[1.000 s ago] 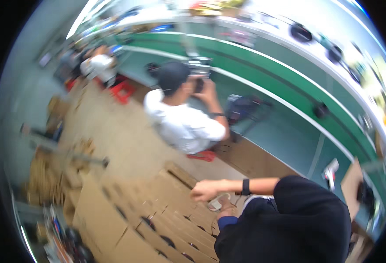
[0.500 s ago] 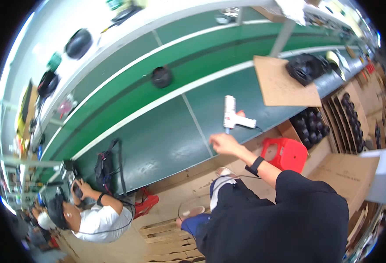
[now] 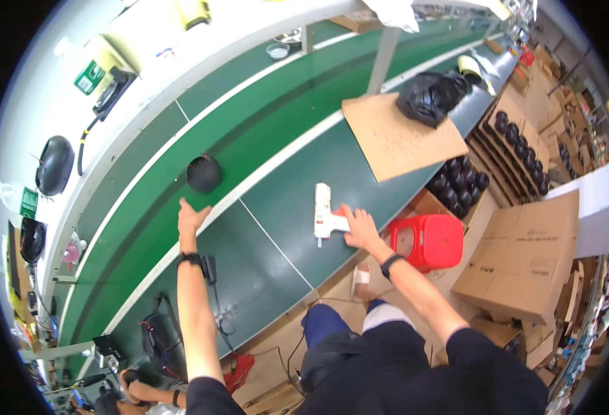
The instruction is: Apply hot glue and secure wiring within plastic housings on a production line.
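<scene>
A white glue gun [image 3: 323, 211] with a red trigger lies on the dark green table, its nozzle pointing toward me. My right hand [image 3: 361, 228] is closed around its handle, fingers by the trigger. Out over the table's white far rail, my left hand [image 3: 192, 220] reaches forward with thumb and fingers apart and holds nothing. Just beyond its fingertips a black, rounded, bowl-like part [image 3: 204, 173] with a small reddish wire sits on the green conveyor belt [image 3: 263, 142]. A gap remains between hand and part.
A cardboard sheet [image 3: 394, 142] bearing a black plastic bag [image 3: 430, 98] lies right on the table. A red stool [image 3: 434, 241] and a box of black round parts [image 3: 458, 183] stand beside it. Black bag [image 3: 158, 342] and cables lie left; a co-worker's arm [image 3: 153, 394] shows lower left.
The view has turned and shifted left. My right hand has gone from beside the glue gun's nozzle to its handle. My left arm has come into view, stretched toward the black part.
</scene>
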`<action>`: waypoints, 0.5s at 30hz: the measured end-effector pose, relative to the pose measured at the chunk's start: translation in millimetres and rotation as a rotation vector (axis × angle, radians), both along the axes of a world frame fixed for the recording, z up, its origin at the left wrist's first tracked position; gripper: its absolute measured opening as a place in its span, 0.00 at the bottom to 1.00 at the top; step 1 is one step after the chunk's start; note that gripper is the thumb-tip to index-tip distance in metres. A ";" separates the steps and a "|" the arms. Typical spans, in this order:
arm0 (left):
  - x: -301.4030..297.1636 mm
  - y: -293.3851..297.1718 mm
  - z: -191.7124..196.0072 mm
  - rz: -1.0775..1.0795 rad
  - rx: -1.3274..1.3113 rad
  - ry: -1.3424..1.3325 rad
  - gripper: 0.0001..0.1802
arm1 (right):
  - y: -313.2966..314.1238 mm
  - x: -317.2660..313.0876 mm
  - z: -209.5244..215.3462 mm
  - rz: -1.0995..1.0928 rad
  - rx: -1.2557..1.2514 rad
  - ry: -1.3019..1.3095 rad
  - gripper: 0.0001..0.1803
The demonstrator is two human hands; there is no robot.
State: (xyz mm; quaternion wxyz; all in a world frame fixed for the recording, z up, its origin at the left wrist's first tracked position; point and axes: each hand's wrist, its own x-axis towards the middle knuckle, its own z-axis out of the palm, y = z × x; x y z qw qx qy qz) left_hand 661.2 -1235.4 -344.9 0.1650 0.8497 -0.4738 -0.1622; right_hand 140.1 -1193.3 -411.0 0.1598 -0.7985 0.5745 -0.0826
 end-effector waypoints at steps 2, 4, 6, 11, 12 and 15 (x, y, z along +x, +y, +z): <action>43.6 -30.4 -21.4 0.074 -0.135 0.062 0.77 | 16.8 13.3 17.0 -0.048 0.058 -0.102 0.44; 17.3 -80.5 -24.0 0.081 -0.038 0.112 0.79 | 40.9 -11.4 34.5 -0.266 0.192 -0.247 0.41; 15.7 -110.5 -24.5 0.090 0.049 0.186 0.83 | 70.2 -25.6 40.8 -0.218 0.023 -0.538 0.30; 49.4 -122.1 -64.3 -0.023 -0.282 0.389 0.78 | 115.5 -45.5 85.2 -0.566 0.671 -1.292 0.22; 44.9 -117.4 -60.9 -0.060 -0.312 0.413 0.74 | 112.8 -46.7 92.7 -0.566 0.681 -1.275 0.22; 29.3 -73.9 -51.4 -0.101 -0.407 0.347 0.65 | 93.3 -39.9 108.0 -0.489 0.845 -1.458 0.23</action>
